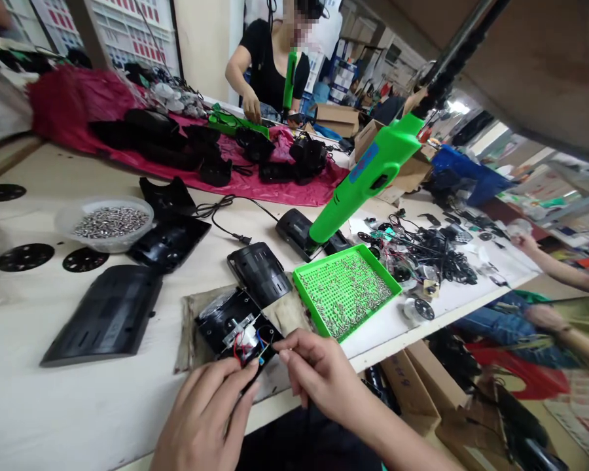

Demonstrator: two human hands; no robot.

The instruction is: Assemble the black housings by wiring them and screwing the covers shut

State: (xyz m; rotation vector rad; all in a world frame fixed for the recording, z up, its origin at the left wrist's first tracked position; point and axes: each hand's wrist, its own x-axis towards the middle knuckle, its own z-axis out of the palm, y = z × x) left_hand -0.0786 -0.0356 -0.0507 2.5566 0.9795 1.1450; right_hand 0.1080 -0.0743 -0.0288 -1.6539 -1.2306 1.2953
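An open black housing [211,327] with a motor, a clear round part and red and blue wires lies on a cloth [191,353] at the table's front edge. My left hand [209,409] rests on the housing's near edge, fingers curled around it by the wires. The thumb and forefinger of my right hand [319,369] pinch together at the housing's right side, on what looks like a thin wire. Just behind the housing lies a black slotted cover [260,271]. To the right stands a green tray [307,297] of small screws.
A green electric screwdriver [358,186] hangs over the table's middle. At left are a bowl of screws [63,219], black shells [108,314] and discs [24,257]. Wired parts [412,248] lie at right. A person [269,72] works across the table; another person's arm [564,265] reaches in at right.
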